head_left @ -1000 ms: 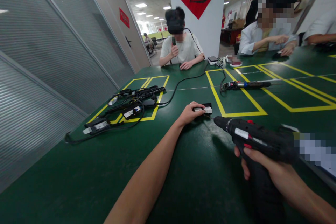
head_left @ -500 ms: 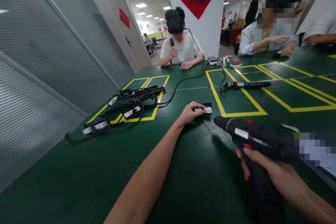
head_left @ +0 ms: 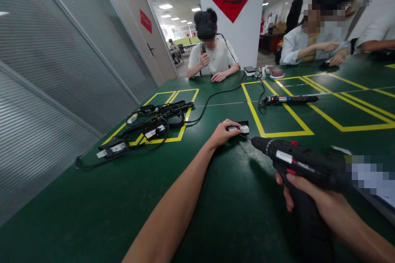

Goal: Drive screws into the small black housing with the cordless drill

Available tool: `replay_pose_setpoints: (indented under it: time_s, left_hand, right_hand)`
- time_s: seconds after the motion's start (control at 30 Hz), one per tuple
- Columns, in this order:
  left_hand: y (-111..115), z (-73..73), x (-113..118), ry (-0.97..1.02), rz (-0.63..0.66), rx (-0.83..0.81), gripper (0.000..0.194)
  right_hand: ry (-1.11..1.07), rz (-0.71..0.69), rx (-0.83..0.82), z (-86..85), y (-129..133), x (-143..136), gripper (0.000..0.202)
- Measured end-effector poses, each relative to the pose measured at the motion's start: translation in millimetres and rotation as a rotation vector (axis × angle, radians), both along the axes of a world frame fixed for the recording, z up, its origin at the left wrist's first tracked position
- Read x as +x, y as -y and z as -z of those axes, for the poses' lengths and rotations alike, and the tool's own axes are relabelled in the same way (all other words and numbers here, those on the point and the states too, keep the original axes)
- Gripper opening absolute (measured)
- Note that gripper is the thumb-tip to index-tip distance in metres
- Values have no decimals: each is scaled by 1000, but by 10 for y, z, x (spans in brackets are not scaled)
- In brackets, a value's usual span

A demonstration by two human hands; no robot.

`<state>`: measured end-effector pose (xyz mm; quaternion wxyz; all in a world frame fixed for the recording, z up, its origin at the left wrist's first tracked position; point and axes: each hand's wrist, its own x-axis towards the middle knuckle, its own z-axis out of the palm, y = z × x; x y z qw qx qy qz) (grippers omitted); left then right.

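Note:
My left hand (head_left: 227,131) is closed over a small black part with a white label (head_left: 243,130), pressing it on the green table (head_left: 197,197). Part of that piece is covered by my fingers. My right hand (head_left: 305,191) grips a black cordless drill (head_left: 296,160) with red buttons by its handle. The drill lies level, pointing left, and its thin bit reaches the near right edge of the black part. Whether the bit tip sits in a screw is too small to tell.
Black adapters and cables (head_left: 157,121) lie in a yellow-taped box on the left. An electric screwdriver (head_left: 291,99) rests beyond the drill. A dark-edged object (head_left: 376,201), partly blurred out, lies at right. Across the table sits a person (head_left: 212,55) in a headset; another person (head_left: 311,47) works farther right.
My hands, the drill and the black part hold the same places. In the background at right, a standing person has shifted slightly.

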<state>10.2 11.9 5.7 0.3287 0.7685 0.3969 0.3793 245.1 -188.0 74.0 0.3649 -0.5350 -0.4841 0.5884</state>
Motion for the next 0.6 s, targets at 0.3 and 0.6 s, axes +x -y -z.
replay_pose_setpoints:
  time_s: [0.3, 0.6]
  left_hand:
    - [13, -16, 5, -5, -8, -6, 33]
    - [11, -18, -1, -16, -7, -20, 33]
  right_hand:
    - [-11, 23, -2, -27, 12, -29, 32]
    - [-31, 15, -13, -13, 4, -13, 33]
